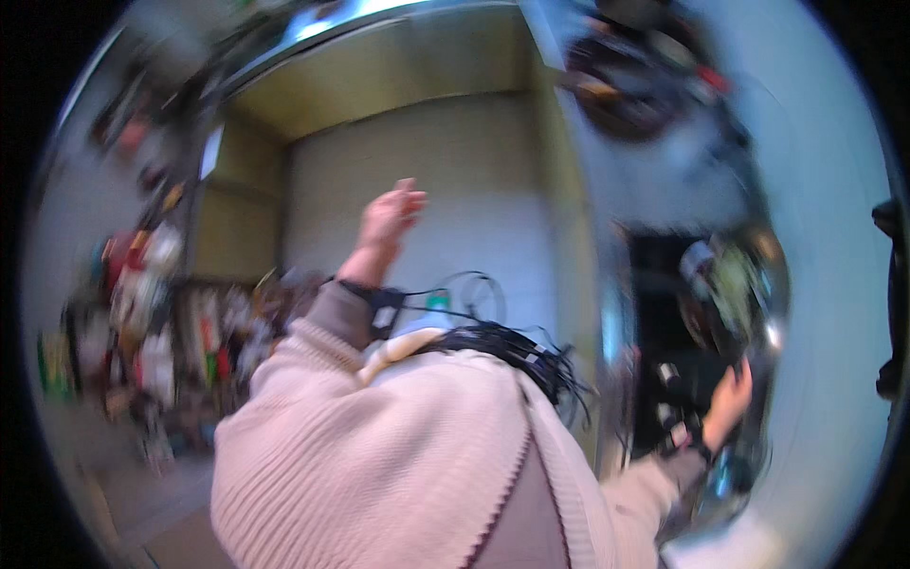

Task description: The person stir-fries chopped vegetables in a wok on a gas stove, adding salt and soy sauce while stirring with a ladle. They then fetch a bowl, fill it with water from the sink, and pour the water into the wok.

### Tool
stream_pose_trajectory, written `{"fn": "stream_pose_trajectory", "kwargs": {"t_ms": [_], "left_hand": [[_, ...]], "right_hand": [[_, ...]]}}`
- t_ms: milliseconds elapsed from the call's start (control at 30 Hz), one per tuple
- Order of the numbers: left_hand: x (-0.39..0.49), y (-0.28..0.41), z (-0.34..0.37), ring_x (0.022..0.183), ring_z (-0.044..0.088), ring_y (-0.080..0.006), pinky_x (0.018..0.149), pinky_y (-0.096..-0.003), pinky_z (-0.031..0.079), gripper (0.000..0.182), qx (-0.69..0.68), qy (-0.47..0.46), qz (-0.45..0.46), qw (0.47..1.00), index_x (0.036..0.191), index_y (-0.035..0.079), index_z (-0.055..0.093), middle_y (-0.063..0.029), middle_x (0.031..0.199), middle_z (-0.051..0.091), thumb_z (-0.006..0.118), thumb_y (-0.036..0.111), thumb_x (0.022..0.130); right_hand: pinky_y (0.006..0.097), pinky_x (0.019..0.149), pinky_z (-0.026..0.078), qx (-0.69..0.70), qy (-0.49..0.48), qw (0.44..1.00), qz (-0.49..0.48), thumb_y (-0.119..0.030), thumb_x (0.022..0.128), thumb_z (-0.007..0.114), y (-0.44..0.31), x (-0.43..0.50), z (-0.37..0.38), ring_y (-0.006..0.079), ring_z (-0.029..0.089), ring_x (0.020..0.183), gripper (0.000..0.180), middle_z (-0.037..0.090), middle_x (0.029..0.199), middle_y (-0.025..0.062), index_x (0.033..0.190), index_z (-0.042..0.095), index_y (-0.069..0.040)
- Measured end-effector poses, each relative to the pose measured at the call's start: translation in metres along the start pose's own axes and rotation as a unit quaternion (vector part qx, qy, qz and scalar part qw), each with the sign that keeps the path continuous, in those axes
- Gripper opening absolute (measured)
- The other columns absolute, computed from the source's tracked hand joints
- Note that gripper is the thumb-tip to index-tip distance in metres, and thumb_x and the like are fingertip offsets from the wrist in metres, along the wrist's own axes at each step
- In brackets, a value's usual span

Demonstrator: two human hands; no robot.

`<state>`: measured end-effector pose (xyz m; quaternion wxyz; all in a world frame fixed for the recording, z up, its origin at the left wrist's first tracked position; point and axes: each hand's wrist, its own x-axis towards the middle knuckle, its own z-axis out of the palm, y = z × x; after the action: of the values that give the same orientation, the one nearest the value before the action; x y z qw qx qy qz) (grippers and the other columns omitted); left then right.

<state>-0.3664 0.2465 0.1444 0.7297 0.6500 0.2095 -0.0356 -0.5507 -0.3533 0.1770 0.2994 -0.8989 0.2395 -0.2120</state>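
Observation:
My left hand (pixel 392 212) is raised over the floor in front of me, fingers partly bent; blur hides whether anything is in it. My right hand (pixel 729 398) reaches over a dark surface at the right, close to a blurred pale green item (pixel 732 281) and a rounded dark item beside it. Whether it holds or touches something there cannot be made out. Both wrists wear black bands with small devices. A bundle of black cables (pixel 512 352) hangs at my waist, over a light-coloured garment.
At the left stand many blurred packages and containers (pixel 149 299). A yellowish panelled structure (pixel 426 64) borders the floor ahead. A round dark basin or basket (pixel 625 92) with items lies at the upper right. A pale wall (pixel 825 284) rises at the far right.

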Motion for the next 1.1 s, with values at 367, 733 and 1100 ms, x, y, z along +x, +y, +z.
{"fn": "stream_pose_trajectory", "kwargs": {"t_ms": [367, 733, 1100], "left_hand": [[0.064, 0.030, -0.244, 0.104, 0.049, -0.0129, 0.079, -0.0327, 0.043, 0.035, -0.063, 0.246, 0.023, 0.967, 0.116, 0.015, 0.054, -0.0010, 0.118, 0.052, 0.059, 0.017, 0.082], [0.131, 0.032, -0.416, 0.099, 0.050, -0.0089, 0.088, -0.0247, 0.039, 0.036, -0.090, 0.228, 0.093, 0.965, 0.123, 0.011, 0.047, -0.0020, 0.116, 0.057, 0.052, 0.009, 0.088], [0.210, 0.063, -0.530, 0.096, 0.054, -0.0093, 0.086, -0.0249, 0.041, 0.027, -0.122, 0.351, 0.037, 0.928, 0.111, 0.006, 0.060, -0.0038, 0.102, 0.064, 0.046, 0.022, 0.095]], "right_hand": [[0.0319, 0.090, 0.043, -0.008, 0.240, 0.955, -0.172, -0.005, 0.094, 0.043, -0.207, -0.060, 0.120, 0.0256, 0.056, 0.102, 0.024, 0.058, 0.111, 0.0160, 0.113, 0.054, 0.004], [0.0285, 0.083, 0.042, 0.145, -0.151, 0.964, -0.165, -0.032, 0.098, 0.037, -0.410, -0.053, 0.378, 0.0182, 0.055, 0.087, 0.040, 0.059, 0.085, 0.0063, 0.094, 0.060, 0.001], [0.0294, 0.084, 0.043, 0.214, -0.403, 0.871, -0.181, -0.043, 0.096, 0.039, -0.616, 0.018, 0.620, 0.0172, 0.058, 0.087, 0.053, 0.066, 0.088, 0.0090, 0.088, 0.066, 0.003]]}}
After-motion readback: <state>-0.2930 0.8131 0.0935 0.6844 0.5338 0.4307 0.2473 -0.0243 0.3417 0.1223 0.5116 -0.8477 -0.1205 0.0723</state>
